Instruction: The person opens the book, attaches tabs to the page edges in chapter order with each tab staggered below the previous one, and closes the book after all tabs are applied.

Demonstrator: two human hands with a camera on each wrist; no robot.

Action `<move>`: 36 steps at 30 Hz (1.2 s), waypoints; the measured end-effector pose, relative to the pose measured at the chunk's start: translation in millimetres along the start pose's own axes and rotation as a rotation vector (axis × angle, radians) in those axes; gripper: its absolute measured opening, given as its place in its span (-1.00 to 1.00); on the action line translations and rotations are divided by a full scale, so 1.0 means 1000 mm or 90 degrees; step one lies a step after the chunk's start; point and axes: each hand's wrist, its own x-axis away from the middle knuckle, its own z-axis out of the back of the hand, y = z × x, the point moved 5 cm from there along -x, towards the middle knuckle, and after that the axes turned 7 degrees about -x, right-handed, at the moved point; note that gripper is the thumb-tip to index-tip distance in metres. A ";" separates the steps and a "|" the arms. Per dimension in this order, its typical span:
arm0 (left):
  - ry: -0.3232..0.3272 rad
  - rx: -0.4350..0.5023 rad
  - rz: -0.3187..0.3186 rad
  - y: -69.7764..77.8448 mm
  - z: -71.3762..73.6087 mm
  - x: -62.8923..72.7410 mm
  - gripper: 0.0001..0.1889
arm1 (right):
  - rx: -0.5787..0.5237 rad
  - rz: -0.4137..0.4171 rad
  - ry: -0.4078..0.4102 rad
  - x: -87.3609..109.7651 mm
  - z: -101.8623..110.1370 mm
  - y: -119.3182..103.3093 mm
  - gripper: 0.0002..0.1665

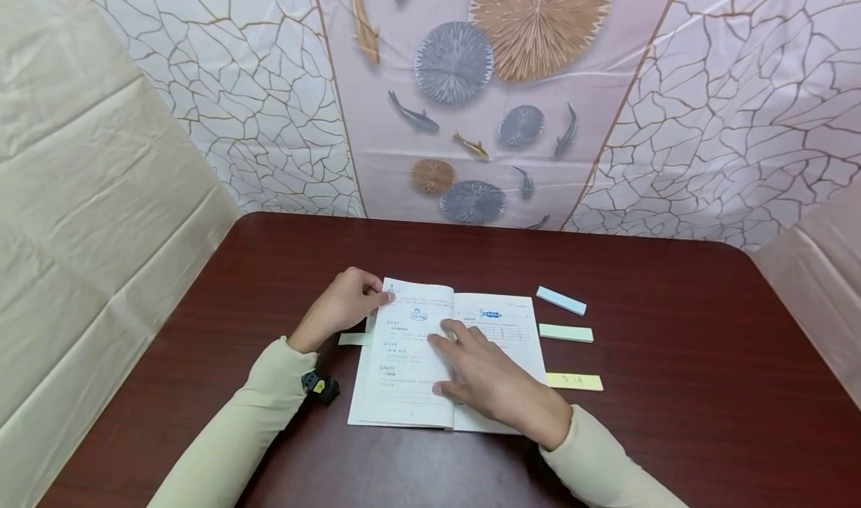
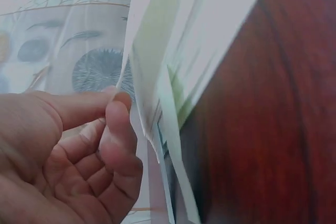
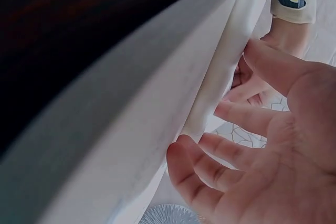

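An open book (image 1: 403, 409) with printed white pages lies on the table, its text upside down from where I sit. My left hand (image 1: 346, 300) is at the far left corner and pinches a page edge between thumb and forefinger. In the left wrist view that hand (image 2: 79, 150) holds the page (image 2: 152, 35) lifted from those beneath. My right hand (image 1: 494, 377) rests across the right page, fingertips near the spine; in the right wrist view its fingers (image 3: 231, 114) are spread and slightly bent. A pale green sticky strip (image 1: 353, 339) juts from the book's left edge.
Right of the book lie a blue strip pad (image 1: 561, 300) and a green one (image 1: 568, 334). A yellow strip (image 1: 578, 382) with handwriting meets the book's right edge. The dark red table (image 1: 673, 388) ends at a patterned cloth wall (image 1: 403, 172).
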 end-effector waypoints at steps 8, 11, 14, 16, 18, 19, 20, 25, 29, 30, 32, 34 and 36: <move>0.007 -0.052 -0.006 0.002 -0.002 0.004 -0.79 | 0.025 0.031 -0.004 0.000 0.000 0.001 -0.26; 0.021 -0.097 -0.025 0.011 0.004 0.008 -0.70 | 0.021 0.035 -0.008 0.000 -0.001 0.001 -0.26; -0.002 -0.157 -0.072 0.027 0.007 0.015 -0.35 | 0.009 0.035 -0.014 -0.001 0.000 0.002 -0.26; -0.047 -0.191 -0.122 0.039 0.004 0.021 -0.18 | -0.002 0.035 -0.016 -0.001 0.001 0.003 -0.26; -0.105 -0.227 -0.161 0.049 -0.005 0.027 -0.05 | -0.016 0.036 -0.016 0.000 0.002 0.004 -0.26; -0.131 -0.244 -0.179 0.053 -0.010 0.031 0.00 | -0.021 0.040 -0.016 0.000 0.002 0.005 -0.26; -0.155 -0.262 -0.195 0.056 -0.015 0.034 0.05 | -0.027 0.044 -0.016 0.000 0.003 0.005 -0.27; -0.212 -0.339 -0.211 0.061 -0.037 0.042 0.21 | -0.044 0.075 -0.017 0.001 0.006 0.009 -0.27; -0.227 -0.351 -0.199 0.059 -0.045 0.043 0.23 | -0.054 0.084 -0.019 0.002 0.007 0.011 -0.27; -0.229 -0.349 -0.198 0.059 -0.046 0.043 0.22 | -0.056 0.086 -0.019 0.002 0.007 0.011 -0.27; -0.231 -0.342 -0.199 0.058 -0.048 0.043 0.22 | -0.057 0.083 -0.021 0.002 0.007 0.011 -0.27; -0.234 -0.337 -0.199 0.058 -0.050 0.043 0.22 | -0.056 0.080 -0.023 0.002 0.007 0.011 -0.27; -0.236 -0.328 -0.199 0.058 -0.051 0.043 0.22 | -0.054 0.079 -0.024 0.002 0.007 0.011 -0.27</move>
